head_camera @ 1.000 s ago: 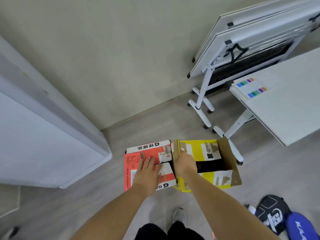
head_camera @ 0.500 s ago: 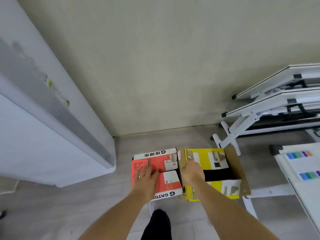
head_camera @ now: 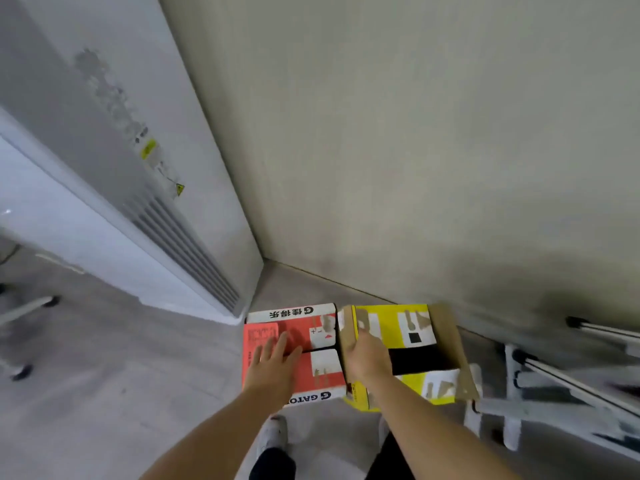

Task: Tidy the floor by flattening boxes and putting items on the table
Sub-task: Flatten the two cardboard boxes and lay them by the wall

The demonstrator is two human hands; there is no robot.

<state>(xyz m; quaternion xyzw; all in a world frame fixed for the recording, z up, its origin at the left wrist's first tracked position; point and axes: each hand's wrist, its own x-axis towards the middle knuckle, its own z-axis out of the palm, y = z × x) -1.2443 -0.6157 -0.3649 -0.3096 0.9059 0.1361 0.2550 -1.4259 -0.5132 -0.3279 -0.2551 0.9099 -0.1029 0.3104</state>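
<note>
Plain beige wall (head_camera: 415, 150) above grey floor (head_camera: 104, 393), white louvred standing unit (head_camera: 114, 220) at left, white table frames (head_camera: 554, 382) at right

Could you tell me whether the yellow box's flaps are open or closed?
Open. The yellow box shows a dark gap inside, its brown side flap splays outward, and the right hand grips the opposite flap.

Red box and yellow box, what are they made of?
The red box looks like cardboard with a smooth printed coat; brown patches show where the top layer seems torn off. The yellow box looks like cardboard too: its open flap is plain matte brown inside, and its outside is printed yellow.
</note>
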